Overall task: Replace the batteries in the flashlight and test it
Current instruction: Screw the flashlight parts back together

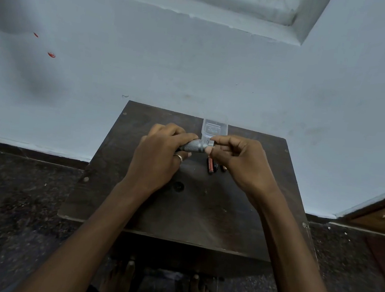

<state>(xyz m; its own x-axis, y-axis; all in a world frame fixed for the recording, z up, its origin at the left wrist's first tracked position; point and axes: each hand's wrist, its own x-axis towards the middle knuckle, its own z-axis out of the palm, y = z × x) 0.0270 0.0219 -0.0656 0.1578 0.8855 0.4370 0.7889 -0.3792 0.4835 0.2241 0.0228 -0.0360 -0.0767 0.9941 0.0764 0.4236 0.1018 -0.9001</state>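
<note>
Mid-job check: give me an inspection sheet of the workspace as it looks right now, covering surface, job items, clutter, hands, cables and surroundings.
Surface: small dark wooden table against a pale blue wall, scuffed top.
Job's things: grey knurled flashlight held above the table between both hands; loose batteries lie on the table under the right hand, count unclear.
Clutter: clear plastic container at the table's far edge.
Hands: left hand, ring on one finger, wraps the flashlight body; right hand pinches its narrow end. Whether that end is being unscrewed or tightened cannot be told.
Cables: nothing seen.
Surroundings: dark speckled floor, bare feet below the table, wooden door at right.
</note>
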